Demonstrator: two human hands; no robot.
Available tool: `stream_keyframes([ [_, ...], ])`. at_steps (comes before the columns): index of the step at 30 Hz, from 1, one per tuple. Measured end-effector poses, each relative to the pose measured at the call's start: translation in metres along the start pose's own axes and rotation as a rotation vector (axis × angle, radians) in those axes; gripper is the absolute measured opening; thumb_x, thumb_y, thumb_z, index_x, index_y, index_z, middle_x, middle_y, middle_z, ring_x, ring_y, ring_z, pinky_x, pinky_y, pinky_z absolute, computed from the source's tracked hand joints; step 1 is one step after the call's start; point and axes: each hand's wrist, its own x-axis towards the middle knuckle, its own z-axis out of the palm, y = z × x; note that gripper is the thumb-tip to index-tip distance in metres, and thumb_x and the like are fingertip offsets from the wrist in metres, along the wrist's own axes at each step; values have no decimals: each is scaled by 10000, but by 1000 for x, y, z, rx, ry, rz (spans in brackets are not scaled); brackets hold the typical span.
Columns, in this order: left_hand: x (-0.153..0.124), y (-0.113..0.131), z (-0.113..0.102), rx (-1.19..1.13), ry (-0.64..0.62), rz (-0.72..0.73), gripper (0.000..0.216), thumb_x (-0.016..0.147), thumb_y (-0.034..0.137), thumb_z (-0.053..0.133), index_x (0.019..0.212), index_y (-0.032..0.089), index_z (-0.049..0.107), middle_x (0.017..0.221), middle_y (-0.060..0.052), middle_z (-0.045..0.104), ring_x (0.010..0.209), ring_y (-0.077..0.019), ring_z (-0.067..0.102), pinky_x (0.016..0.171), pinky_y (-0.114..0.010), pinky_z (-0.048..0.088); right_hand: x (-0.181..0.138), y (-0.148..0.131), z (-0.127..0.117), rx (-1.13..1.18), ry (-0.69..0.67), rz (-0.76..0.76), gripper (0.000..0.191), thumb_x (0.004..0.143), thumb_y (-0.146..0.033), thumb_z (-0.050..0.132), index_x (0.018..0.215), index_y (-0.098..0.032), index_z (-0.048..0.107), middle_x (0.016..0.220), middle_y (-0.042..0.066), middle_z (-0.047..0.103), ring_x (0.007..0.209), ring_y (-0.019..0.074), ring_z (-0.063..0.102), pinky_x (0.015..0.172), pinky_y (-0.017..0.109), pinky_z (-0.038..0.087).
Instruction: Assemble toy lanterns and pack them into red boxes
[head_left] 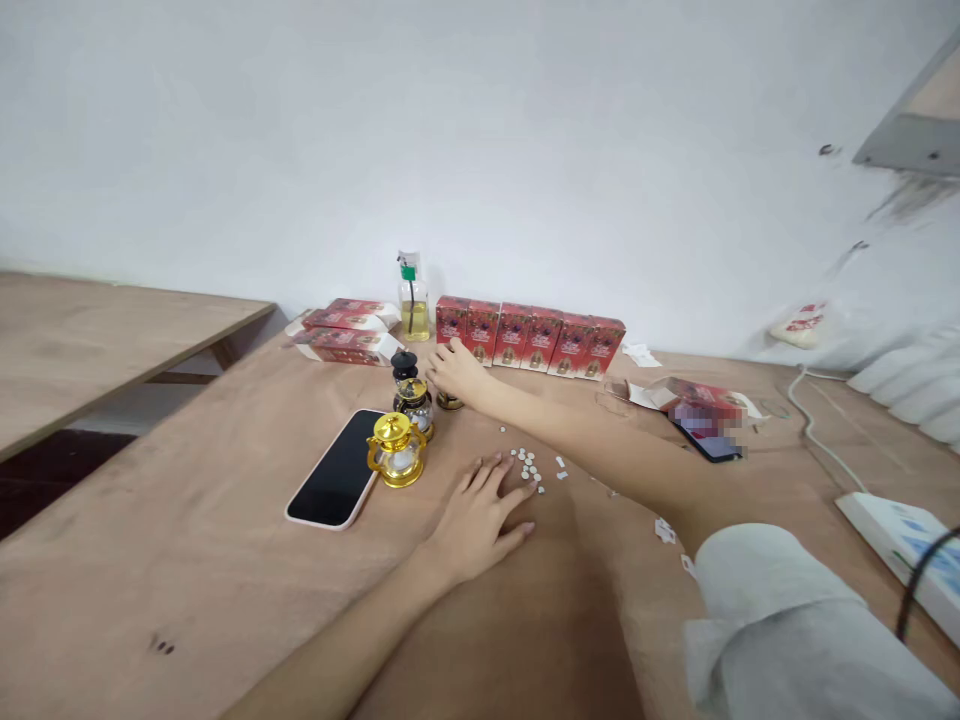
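Observation:
My left hand [480,520] lies flat on the table with its fingers spread, beside several small white discs [528,461]. Farther back, the fingers of my right hand [457,372] are curled round the top of a small lantern [450,402]; only its dark, gold-trimmed base shows below the hand. To the left of it stand a black lantern [405,366], a dark lantern with a gold top [415,410] and a gold lantern [397,455] with a clear body. A phone [334,470] with a dark screen and pale case lies left of the gold lantern.
Several red boxes [540,338] stand in a row near the wall, beside a pump bottle [414,305] of yellow liquid. Opened red boxes [349,346] lie at back left. Another phone [709,440] lies at right, and a white power strip [900,540] at the right edge.

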Motion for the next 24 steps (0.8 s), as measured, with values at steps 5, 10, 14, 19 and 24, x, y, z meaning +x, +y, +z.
stream_keyframes([
  [5, 0, -2, 2, 59, 84, -1, 310, 921, 343, 478, 1191, 278, 616, 1388, -78, 498, 1289, -253, 446, 1063, -458, 358, -39, 42, -3, 48, 108, 36, 241, 900, -104, 443, 1087, -113, 595, 1055, 163, 672, 1072, 282, 499, 914, 456, 358],
  [10, 0, -3, 5, 116, 180, 46, 215, 926, 307, 489, 982, 247, 688, 1251, -44, 602, 1132, -239, 537, 918, -418, 402, -127, 44, 3, 806, 437, 608, 438, 736, -436, 699, 1059, -170, 567, 1008, 112, 657, 938, 268, 576, 802, 422, 467],
  [14, 2, 0, 2, 78, 144, -10, 154, 902, 312, 543, 908, 209, 658, 1115, -43, 636, 1012, -223, 555, 826, -385, 386, -188, -5, 13, 1522, 617, 744, 473, 666, -480, 734, 1017, -202, 581, 1015, 67, 677, 886, 219, 643, 813, 388, 516],
  [19, 6, 0, -1, -72, 113, -155, 161, 859, 364, 607, 928, 223, 642, 1048, -28, 617, 1002, -216, 529, 817, -357, 372, -216, -49, 26, 1483, 635, 839, 478, 597, -393, 808, 975, -195, 592, 976, 64, 695, 925, 233, 654, 861, 405, 526],
  [24, 11, -1, -2, -120, 104, -223, 176, 834, 392, 633, 888, 226, 654, 991, -28, 616, 975, -228, 522, 794, -356, 367, -219, -53, 38, 1349, 718, 828, 537, 635, -387, 789, 1079, -205, 547, 1065, 81, 666, 1001, 243, 638, 913, 431, 506],
])
